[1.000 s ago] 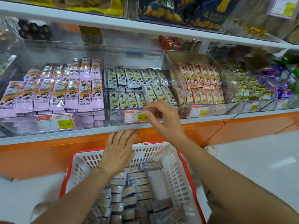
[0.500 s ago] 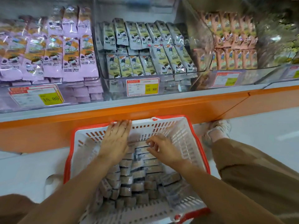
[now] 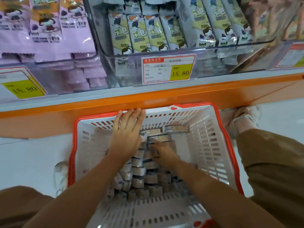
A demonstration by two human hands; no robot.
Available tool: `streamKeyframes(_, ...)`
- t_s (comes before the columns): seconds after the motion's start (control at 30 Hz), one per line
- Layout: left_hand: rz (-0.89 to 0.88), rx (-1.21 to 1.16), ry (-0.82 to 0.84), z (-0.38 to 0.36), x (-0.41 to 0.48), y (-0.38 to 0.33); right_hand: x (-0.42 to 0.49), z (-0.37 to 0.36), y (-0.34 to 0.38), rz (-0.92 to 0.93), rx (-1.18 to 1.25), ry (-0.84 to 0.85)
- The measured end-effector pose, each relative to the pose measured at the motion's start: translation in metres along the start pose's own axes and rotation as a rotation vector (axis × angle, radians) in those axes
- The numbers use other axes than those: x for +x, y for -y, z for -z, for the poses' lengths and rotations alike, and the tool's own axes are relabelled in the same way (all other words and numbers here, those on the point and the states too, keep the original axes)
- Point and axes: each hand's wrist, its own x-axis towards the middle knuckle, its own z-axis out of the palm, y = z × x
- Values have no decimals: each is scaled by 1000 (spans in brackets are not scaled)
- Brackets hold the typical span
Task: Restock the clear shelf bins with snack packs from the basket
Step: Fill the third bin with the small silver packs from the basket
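Note:
A white basket with a red rim (image 3: 73, 145) stands on the floor below the shelf, filled with several rows of grey snack packs (image 3: 139, 180). My left hand (image 3: 126, 134) lies flat with straight fingers over the packs at the basket's far side, fingertips at the rim. My right hand (image 3: 164, 154) is down among the packs in the middle, its fingers curled round one or more of them; the grip is blurred. Above, the middle clear shelf bin (image 3: 125, 69) holds grey-green packs (image 3: 139, 33) standing in rows.
A clear bin of purple packs (image 3: 46, 30) sits to the left, another bin at the far right. A price tag (image 3: 167, 69) hangs on the middle bin. The orange shelf edge (image 3: 98, 102) overhangs the basket's far rim. My shoe (image 3: 245, 119) and brown trouser legs (image 3: 271, 162) flank the basket.
My right hand came down from the middle bin's front into the basket and dug in among the packs. My left hand stayed at the basket's far side. The view tilted downward and closer.

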Motion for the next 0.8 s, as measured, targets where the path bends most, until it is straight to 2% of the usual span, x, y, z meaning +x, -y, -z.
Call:
streamKeyframes(0.23, -3, -36, -66, -5, 0, -1, 6, -15, 7, -63, -188, -1)
streamKeyframes(0.33, -3, -43, -51, -4, 0, 0, 4, -7, 7, -10, -171, -15)
streamKeyframes(0.43, 2, -48, -24, -1, 1, -1, -3, 11, 10, 24, -31, -91)
streamKeyframes(0.57, 15, -58, 18, 5, 0, -1, -16, 44, 17, -29, 267, -216)
streamKeyframes(0.67, -6, -113, 8, 15, 1, 1, -26, 68, 20, -12, 373, -287)
streamKeyframes(0.8, 19, -379, 109, 29, 9, -2, -40, 102, 31, 88, 565, -419)
